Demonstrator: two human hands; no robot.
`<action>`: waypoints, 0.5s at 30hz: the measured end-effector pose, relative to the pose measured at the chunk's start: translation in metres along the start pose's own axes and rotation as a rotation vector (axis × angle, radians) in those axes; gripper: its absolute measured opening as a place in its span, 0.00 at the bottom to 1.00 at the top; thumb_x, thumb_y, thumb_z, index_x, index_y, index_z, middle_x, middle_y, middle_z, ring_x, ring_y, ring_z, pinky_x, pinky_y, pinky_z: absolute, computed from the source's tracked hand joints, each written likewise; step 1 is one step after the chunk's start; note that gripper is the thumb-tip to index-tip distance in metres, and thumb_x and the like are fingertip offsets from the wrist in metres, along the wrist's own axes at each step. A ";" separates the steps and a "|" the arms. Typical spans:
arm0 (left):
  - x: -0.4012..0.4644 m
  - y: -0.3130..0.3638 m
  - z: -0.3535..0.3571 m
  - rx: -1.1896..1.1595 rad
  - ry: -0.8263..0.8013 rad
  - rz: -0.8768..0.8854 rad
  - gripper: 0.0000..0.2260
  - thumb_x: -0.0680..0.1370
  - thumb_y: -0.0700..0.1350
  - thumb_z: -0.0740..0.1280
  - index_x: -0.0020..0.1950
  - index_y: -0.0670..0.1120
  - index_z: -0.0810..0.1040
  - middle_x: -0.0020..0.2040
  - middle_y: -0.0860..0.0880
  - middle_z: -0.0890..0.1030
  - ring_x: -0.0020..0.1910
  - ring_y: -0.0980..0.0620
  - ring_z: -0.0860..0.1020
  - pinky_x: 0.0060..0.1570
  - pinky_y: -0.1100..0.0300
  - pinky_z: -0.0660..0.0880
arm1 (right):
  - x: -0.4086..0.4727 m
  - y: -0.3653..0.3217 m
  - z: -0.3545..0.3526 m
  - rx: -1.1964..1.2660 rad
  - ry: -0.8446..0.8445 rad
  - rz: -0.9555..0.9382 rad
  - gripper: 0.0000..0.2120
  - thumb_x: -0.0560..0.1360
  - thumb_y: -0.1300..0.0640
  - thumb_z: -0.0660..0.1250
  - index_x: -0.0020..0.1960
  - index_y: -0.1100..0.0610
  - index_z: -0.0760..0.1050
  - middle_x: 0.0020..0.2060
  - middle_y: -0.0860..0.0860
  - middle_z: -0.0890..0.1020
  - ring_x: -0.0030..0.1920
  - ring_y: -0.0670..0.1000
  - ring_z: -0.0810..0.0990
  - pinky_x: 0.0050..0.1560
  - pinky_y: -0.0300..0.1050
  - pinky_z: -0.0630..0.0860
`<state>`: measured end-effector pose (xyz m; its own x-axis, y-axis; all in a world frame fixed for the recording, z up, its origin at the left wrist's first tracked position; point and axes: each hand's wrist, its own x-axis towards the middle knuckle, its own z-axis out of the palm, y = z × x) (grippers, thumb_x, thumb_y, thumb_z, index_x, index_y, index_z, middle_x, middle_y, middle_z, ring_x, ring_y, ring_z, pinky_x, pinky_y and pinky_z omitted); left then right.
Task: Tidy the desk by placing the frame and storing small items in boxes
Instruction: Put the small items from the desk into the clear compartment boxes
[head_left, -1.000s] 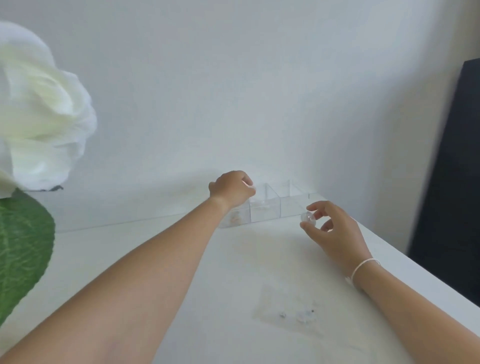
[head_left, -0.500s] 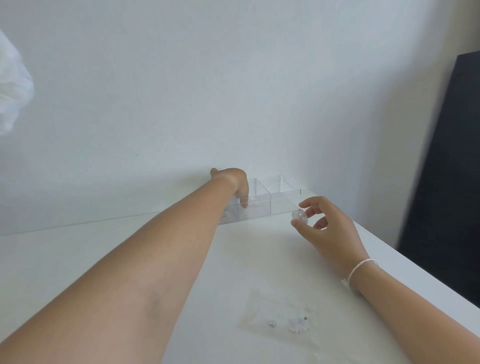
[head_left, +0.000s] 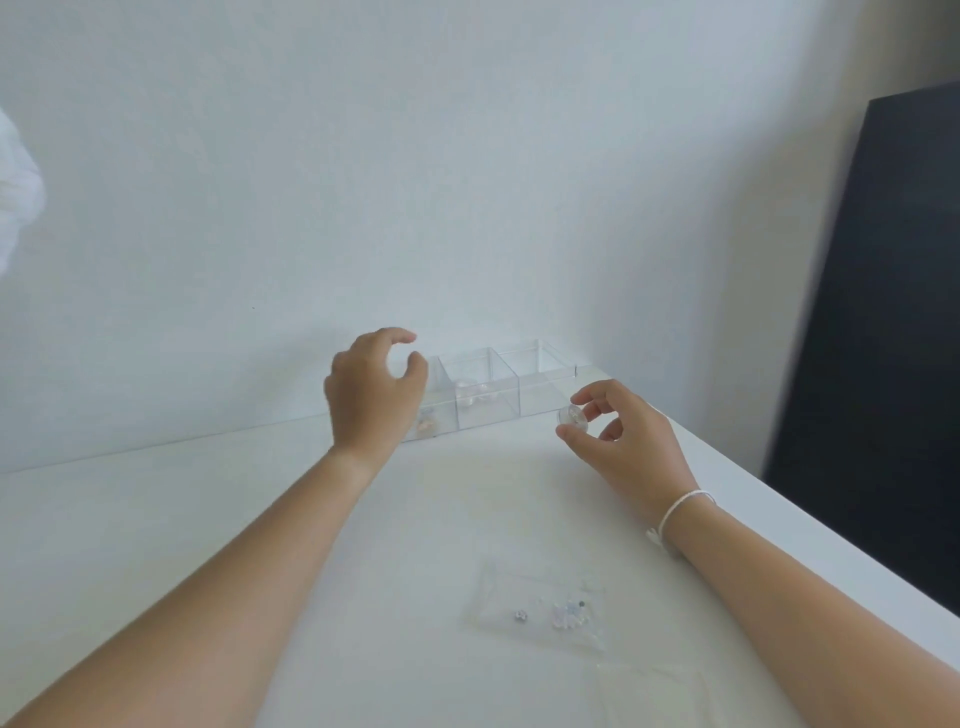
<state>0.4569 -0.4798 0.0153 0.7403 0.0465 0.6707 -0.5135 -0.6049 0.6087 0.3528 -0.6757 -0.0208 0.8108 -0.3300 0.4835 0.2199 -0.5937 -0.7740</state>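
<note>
Head view: three clear boxes (head_left: 488, 387) stand in a row against the wall at the far edge of the white desk (head_left: 156, 519). The left hand (head_left: 371, 395) hovers over the leftmost box, fingers curled and apart, thumb and forefinger separated, holding nothing visible. The right hand (head_left: 623, 436) is raised just in front of the rightmost box, thumb and forefinger pinched on a small clear bead (head_left: 573, 415); the remaining fingers are loosely curled. A white cord (head_left: 680, 506) circles the right wrist. The middle box holds pale rounded items; the leftmost box holds a small beige item, partly hidden by the left hand; the rightmost box appears empty. Nearer the person, a transparent bag (head_left: 540, 613) lies flat on the desk with several tiny items inside. No frame is visible. Handling: the bead is judged light, hard, smooth and slippery; grip it across its widest part with light pressure and release it low inside a box, since it is likely to roll or bounce. The bag is judged limp; take it by an edge. Clearance: the desk's right edge runs close beside the right forearm, with a dark panel (head_left: 883, 364) beyond. Open desk lies between the hands and the bag.
</note>
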 end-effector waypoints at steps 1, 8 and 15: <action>-0.009 -0.007 -0.004 -0.004 0.013 -0.023 0.12 0.74 0.45 0.63 0.57 0.49 0.76 0.61 0.51 0.78 0.61 0.44 0.72 0.60 0.52 0.66 | 0.000 0.000 0.000 -0.003 -0.001 -0.002 0.08 0.69 0.53 0.69 0.44 0.45 0.71 0.40 0.41 0.75 0.32 0.47 0.71 0.34 0.37 0.68; -0.031 -0.036 -0.010 -0.090 -0.194 -0.214 0.17 0.74 0.50 0.66 0.62 0.50 0.72 0.65 0.49 0.73 0.63 0.47 0.72 0.59 0.57 0.67 | -0.002 -0.004 0.000 -0.046 0.008 -0.025 0.09 0.69 0.53 0.68 0.40 0.41 0.69 0.41 0.41 0.77 0.31 0.45 0.72 0.33 0.29 0.68; -0.027 -0.044 -0.006 -0.169 -0.257 -0.233 0.16 0.73 0.50 0.69 0.60 0.55 0.72 0.63 0.48 0.76 0.51 0.46 0.76 0.48 0.60 0.66 | 0.019 -0.016 0.014 -0.040 -0.015 -0.074 0.07 0.69 0.53 0.69 0.38 0.45 0.70 0.41 0.39 0.77 0.31 0.40 0.72 0.33 0.25 0.68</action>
<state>0.4573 -0.4494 -0.0269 0.9193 -0.0469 0.3908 -0.3670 -0.4608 0.8081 0.3721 -0.6625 -0.0045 0.8009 -0.2732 0.5328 0.2581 -0.6454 -0.7189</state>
